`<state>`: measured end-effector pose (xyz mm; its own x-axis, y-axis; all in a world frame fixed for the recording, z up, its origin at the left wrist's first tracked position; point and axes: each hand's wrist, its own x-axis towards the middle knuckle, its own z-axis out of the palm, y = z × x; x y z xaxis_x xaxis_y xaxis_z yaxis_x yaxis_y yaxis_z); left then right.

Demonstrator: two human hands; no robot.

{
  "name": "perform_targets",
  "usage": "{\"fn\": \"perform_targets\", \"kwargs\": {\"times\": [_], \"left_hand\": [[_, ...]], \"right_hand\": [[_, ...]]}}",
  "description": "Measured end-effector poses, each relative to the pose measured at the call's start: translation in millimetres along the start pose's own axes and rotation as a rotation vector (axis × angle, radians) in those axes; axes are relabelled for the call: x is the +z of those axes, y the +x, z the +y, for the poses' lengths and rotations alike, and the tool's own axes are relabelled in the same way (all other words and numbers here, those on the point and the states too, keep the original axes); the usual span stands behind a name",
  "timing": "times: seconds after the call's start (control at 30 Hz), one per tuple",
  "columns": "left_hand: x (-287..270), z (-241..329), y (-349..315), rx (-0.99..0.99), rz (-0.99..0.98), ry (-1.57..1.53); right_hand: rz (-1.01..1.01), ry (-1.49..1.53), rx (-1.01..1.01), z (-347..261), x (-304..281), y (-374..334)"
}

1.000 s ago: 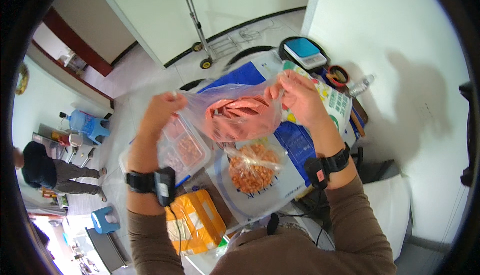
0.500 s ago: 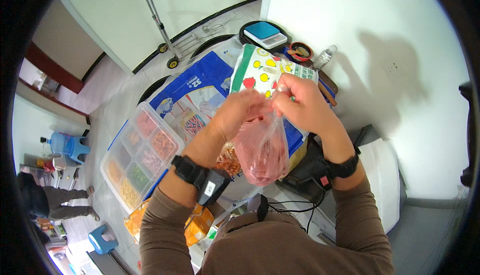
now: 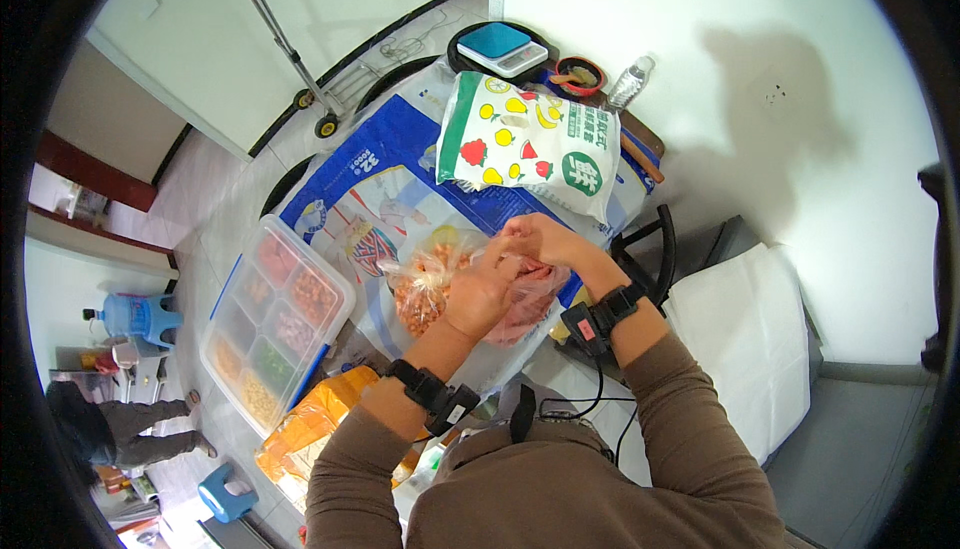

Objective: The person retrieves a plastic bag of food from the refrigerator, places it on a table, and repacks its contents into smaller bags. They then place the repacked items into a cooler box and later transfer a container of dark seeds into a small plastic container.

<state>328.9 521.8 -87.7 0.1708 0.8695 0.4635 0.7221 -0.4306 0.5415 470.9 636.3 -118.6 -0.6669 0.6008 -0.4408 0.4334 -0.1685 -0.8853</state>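
Observation:
A clear plastic bag of pink meat (image 3: 528,307) rests on the table's near side, partly covered by my hands. My left hand (image 3: 484,291) and my right hand (image 3: 543,242) meet at the gathered top of this bag, fingers closed on the plastic. Just left of them sits a knotted clear bag of orange-brown chunks (image 3: 412,299). Farther left, a compartmented clear plastic box (image 3: 283,321) holds portions of meat, diced food, greens and yellow bits under a translucent cover. Beyond my hands lies a white and green fruit-printed package (image 3: 530,144).
A kitchen scale (image 3: 505,54), a red-rimmed bowl (image 3: 577,76) and a clear bottle (image 3: 632,82) stand at the back. An orange-wrapped parcel (image 3: 320,424) is at the near left. The blue printed sheet (image 3: 365,174) covers the table. A person (image 3: 110,419) stands far left.
Both hands have come down and nearer with the bag of meat, from held up to resting on the table. The knotted bag and the fruit-printed package are now less covered.

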Motion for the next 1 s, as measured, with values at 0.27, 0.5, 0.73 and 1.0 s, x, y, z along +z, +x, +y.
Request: {"fn": "perform_targets", "kwargs": {"times": [0.27, 0.5, 0.73, 1.0], "left_hand": [[11.2, -24.3, 6.5, -0.367, -0.390, -0.242], [1.2, -39.1, 6.8, -0.833, -0.520, -0.979], [-10.2, -22.0, 6.9, -0.944, -0.204, -1.515], [-18.4, -69.2, -29.7, -0.669, -0.343, -0.077]], "right_hand": [[0.309, -0.593, -0.521, 19.3, 10.8, -6.8], [0.476, -0.502, -0.303, -29.8, 34.2, -63.8], [0.477, -0.689, -0.411, -41.9, 38.0, -85.2], [0.395, -0.843, -0.088, 21.9, 13.2, -90.9]]}}
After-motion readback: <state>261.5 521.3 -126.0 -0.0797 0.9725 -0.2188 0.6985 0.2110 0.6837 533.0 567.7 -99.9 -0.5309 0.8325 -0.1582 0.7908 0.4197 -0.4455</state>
